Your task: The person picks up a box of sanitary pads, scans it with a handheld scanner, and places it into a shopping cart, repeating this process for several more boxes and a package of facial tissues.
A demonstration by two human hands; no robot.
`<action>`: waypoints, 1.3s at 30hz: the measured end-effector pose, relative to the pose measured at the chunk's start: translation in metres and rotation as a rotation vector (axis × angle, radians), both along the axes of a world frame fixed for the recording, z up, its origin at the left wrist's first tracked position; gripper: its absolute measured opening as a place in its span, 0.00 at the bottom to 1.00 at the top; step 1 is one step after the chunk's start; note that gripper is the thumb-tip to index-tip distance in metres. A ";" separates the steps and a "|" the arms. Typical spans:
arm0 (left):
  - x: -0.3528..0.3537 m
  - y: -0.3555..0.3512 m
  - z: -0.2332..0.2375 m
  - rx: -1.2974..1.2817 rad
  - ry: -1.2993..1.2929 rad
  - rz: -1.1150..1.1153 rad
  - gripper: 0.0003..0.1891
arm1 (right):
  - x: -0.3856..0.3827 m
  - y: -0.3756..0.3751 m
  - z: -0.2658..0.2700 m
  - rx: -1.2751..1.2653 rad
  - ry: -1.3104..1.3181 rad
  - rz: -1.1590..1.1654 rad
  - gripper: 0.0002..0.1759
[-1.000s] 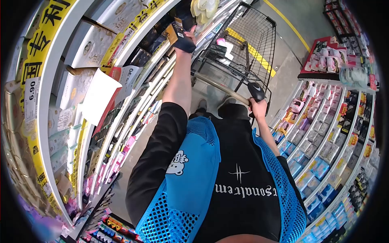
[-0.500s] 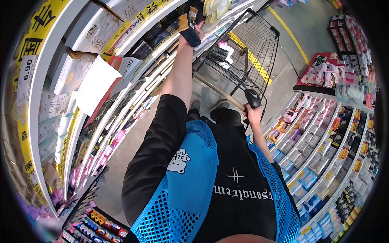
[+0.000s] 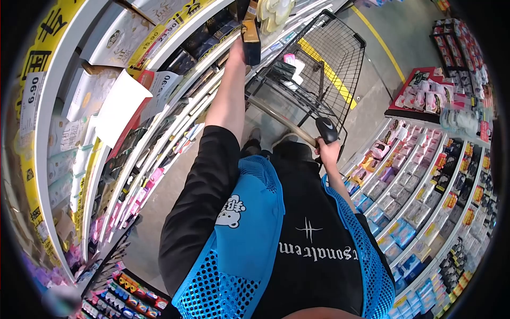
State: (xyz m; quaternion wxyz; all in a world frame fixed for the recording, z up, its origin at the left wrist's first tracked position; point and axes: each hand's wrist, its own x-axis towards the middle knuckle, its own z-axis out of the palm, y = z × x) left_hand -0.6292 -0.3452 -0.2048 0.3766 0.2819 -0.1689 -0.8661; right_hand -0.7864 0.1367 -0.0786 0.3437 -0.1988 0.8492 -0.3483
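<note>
Head view of a shop aisle, seen as I follow it from my remote station. The dark box with a gold end (image 3: 252, 51) lies at the left hand (image 3: 238, 52), forward and to the left of the trolley handle (image 3: 281, 120); its long axis runs roughly fore and aft, nearly in line with the outstretched forearm, gold end farther from the body. The left hand holds this box, though its fingers are mostly hidden behind it, and I cannot tell how wide they are spread. The right hand (image 3: 328, 152), well apart from the box, is closed around the right end of the handle, just beside a black rounded object (image 3: 326, 129) bearing a pale swoosh-like mark. The wire trolley (image 3: 351, 40) stands ahead, with a white pack (image 3: 298, 69) inside. Pale yellow scalloped pieces (image 3: 274, 15) are near the gold end. Along the left shelving, I read 6.90 on a white price label (image 3: 33, 98), 15.90 and 23.90 on a yellow price strip (image 3: 159, 37), and the characters 专 and 国 on a yellow banner (image 3: 38, 58). The black top (image 3: 313, 266) carries inverted lettering, of which I make out "sonal"; the blue vest (image 3: 252, 212) shows a white bear emblem. Print on the box is too small for me to read.
</note>
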 end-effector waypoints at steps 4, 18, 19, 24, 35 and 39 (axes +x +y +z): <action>0.013 0.020 0.029 0.040 0.008 0.204 0.04 | 0.002 -0.003 0.008 -0.013 -0.001 -0.002 0.15; 0.073 0.081 0.093 -0.194 -0.271 0.220 0.06 | -0.001 -0.019 0.013 0.090 -0.086 -0.006 0.14; 0.075 0.084 0.097 -0.195 -0.275 0.212 0.06 | -0.002 -0.017 0.009 0.092 -0.070 -0.002 0.14; 0.077 0.091 0.092 -0.208 -0.294 0.234 0.05 | -0.002 -0.017 0.007 0.080 -0.045 0.012 0.14; 0.141 0.170 0.120 -0.644 -0.673 0.169 0.05 | 0.002 -0.071 0.053 -0.123 -0.018 0.065 0.12; 0.152 0.197 0.165 -0.813 -0.700 0.019 0.05 | 0.020 -0.134 0.101 -0.350 -0.501 -0.033 0.21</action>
